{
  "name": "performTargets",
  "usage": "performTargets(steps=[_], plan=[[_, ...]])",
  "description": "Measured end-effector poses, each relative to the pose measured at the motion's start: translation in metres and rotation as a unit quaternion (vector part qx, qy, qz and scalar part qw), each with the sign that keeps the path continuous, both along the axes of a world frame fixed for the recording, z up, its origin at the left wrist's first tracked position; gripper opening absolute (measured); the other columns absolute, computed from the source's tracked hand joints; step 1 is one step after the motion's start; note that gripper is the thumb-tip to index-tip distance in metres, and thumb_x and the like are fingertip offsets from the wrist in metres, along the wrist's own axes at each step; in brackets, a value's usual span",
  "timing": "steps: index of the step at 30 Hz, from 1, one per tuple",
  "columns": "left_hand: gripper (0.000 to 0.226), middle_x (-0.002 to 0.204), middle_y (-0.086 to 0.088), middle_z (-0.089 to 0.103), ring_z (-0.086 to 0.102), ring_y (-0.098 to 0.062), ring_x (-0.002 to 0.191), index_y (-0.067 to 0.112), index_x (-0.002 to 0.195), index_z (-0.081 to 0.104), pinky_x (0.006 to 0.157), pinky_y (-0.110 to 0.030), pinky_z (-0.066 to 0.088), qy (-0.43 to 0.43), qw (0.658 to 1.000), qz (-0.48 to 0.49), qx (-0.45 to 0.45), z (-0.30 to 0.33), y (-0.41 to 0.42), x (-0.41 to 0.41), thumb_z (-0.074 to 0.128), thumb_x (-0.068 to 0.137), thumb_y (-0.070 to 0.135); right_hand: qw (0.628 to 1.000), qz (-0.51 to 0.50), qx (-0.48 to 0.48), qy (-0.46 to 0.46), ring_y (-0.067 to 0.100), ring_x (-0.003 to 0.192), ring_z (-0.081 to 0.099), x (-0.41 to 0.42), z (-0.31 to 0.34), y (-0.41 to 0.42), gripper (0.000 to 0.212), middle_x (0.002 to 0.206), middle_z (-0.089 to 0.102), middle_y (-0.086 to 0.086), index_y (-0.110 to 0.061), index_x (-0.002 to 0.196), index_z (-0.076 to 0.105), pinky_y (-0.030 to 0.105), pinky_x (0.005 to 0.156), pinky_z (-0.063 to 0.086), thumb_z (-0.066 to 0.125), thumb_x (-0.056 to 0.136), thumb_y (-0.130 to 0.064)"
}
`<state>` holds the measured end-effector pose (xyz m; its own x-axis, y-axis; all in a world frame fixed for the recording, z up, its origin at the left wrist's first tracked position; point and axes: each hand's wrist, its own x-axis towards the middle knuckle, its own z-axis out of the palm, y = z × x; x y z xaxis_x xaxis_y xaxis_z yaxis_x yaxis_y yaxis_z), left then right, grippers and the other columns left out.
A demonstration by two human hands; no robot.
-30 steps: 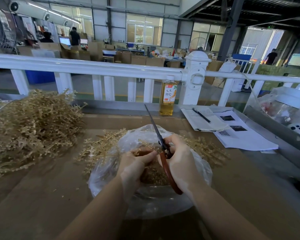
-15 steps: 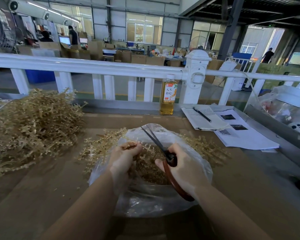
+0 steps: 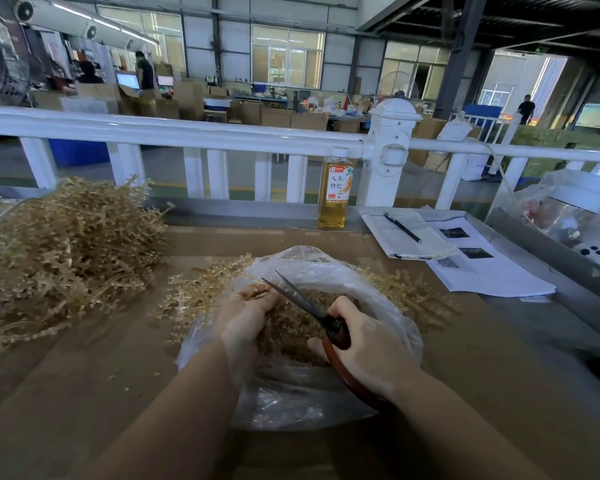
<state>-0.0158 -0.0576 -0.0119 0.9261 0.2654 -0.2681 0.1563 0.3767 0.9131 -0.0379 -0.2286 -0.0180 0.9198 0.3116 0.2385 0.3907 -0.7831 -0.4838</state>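
Note:
A clear plastic bag (image 3: 326, 396) lies open on the cardboard-covered table, holding a heap of small golden cut pieces (image 3: 291, 330). Over the bag's mouth my left hand (image 3: 246, 317) pinches a golden plastic sprig (image 3: 253, 293). My right hand (image 3: 364, 344) grips the red handles of a pair of scissors (image 3: 309, 306). The blades are parted and point up-left toward the sprig. More golden sprigs (image 3: 194, 296) lie under and beside the bag.
A big pile of golden sprigs (image 3: 66, 251) fills the left of the table. At the back stand a bottle of amber drink (image 3: 335, 192), papers (image 3: 478, 268) with a pen (image 3: 402, 227), and a white railing (image 3: 187, 133). Bagged items (image 3: 568, 213) sit at the right.
The scissors have swung down from nearly upright to point at the sprig, and their blades have opened. My left hand shifted left and up with the sprig.

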Motion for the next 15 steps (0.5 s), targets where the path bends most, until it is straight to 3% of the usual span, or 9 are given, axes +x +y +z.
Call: performTargets(steps=[10, 15], plan=[[0.022, 0.048, 0.005, 0.054, 0.042, -0.004, 0.033, 0.017, 0.072, 0.056, 0.033, -0.01, 0.033, 0.02, 0.999, 0.021, -0.021, 0.0003, 0.0006, -0.0008, 0.061, 0.09, 0.004, 1.0, 0.005, -0.002, 0.0, -0.019, 0.07, 0.044, 0.0003, -0.0019, -0.0009, 0.031, 0.076, 0.049, -0.024, -0.04, 0.09, 0.037, -0.005, 0.07, 0.028, 0.063, 0.082, -0.056], [0.02, 0.041, 0.006, 0.057, 0.049, -0.006, 0.033, 0.015, 0.074, 0.056, 0.032, -0.01, 0.036, 0.01, 0.999, 0.013, -0.029, 0.0006, 0.0006, -0.0018, 0.061, 0.088, 0.002, 1.0, 0.006, -0.004, 0.007, -0.016, 0.07, 0.044, 0.0006, -0.0003, -0.0013, 0.03, 0.077, 0.05, -0.023, -0.04, 0.091, 0.037, -0.004, 0.068, 0.03, 0.061, 0.083, -0.057]])
